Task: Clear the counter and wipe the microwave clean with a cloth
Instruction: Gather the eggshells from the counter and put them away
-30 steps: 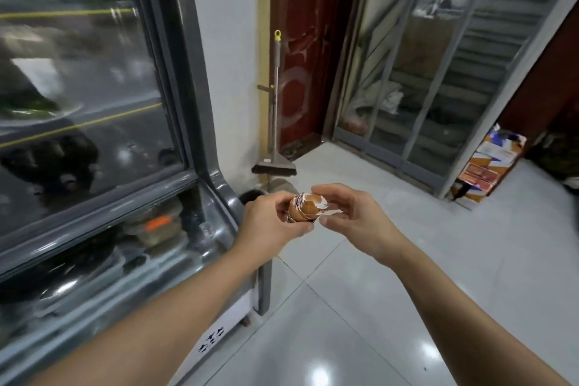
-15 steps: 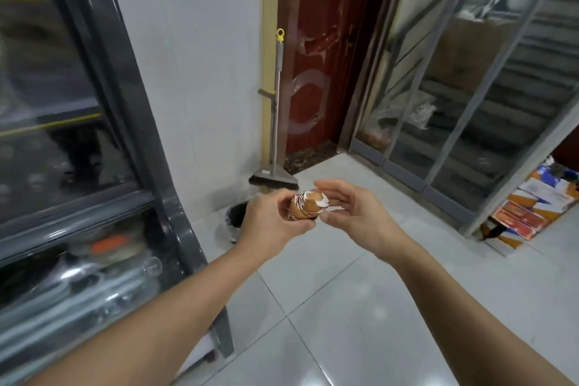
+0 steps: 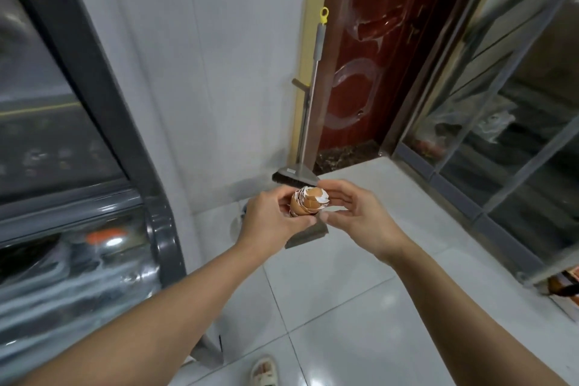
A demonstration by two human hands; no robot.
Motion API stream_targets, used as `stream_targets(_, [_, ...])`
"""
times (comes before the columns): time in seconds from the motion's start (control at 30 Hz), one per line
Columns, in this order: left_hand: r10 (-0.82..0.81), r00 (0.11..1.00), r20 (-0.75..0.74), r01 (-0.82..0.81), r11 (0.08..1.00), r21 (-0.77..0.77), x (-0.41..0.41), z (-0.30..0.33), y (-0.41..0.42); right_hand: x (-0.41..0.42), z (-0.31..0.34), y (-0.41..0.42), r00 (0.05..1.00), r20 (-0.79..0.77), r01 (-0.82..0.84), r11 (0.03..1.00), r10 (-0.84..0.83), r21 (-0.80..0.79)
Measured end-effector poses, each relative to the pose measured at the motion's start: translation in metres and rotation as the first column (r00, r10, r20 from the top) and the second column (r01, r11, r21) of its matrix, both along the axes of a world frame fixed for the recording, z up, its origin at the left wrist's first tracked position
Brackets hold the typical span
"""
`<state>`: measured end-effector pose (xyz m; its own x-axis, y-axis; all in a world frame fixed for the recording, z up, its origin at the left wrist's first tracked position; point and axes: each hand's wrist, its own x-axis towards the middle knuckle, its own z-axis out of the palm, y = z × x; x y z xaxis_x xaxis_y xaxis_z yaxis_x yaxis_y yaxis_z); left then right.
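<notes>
The left hand point(image 3: 275, 219) grips a stack of nested brown eggshells with ragged white edges point(image 3: 308, 201), fingers curled round it, while the right hand point(image 3: 360, 216) pinches its far side; the stack is in mid-air above the white tiled floor point(image 3: 360, 307), near a long-handled grey broom point(image 3: 308, 122). This looks like the counter-clearing step: rubbish being carried away. Next the shells need a bin, which I cannot make out clearly here.

A stack of broken brown eggshells point(image 3: 308, 201), white on their jagged inner edges, is held in the air above the tiled floor point(image 3: 360, 307), nested one in another, open ends tilted up and to the right.
</notes>
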<state>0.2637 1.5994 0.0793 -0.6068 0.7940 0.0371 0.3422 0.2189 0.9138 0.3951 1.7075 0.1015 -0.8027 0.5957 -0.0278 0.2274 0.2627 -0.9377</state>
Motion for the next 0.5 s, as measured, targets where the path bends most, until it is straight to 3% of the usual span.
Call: stream_targets(0.5, [0.148, 0.988, 0.041, -0.15, 0.987, 0.05, -0.153, -0.057, 0.137, -0.159, -0.038, 0.152, 0.996, 0.025, -0.08, 0.993, 0.083, -0.092])
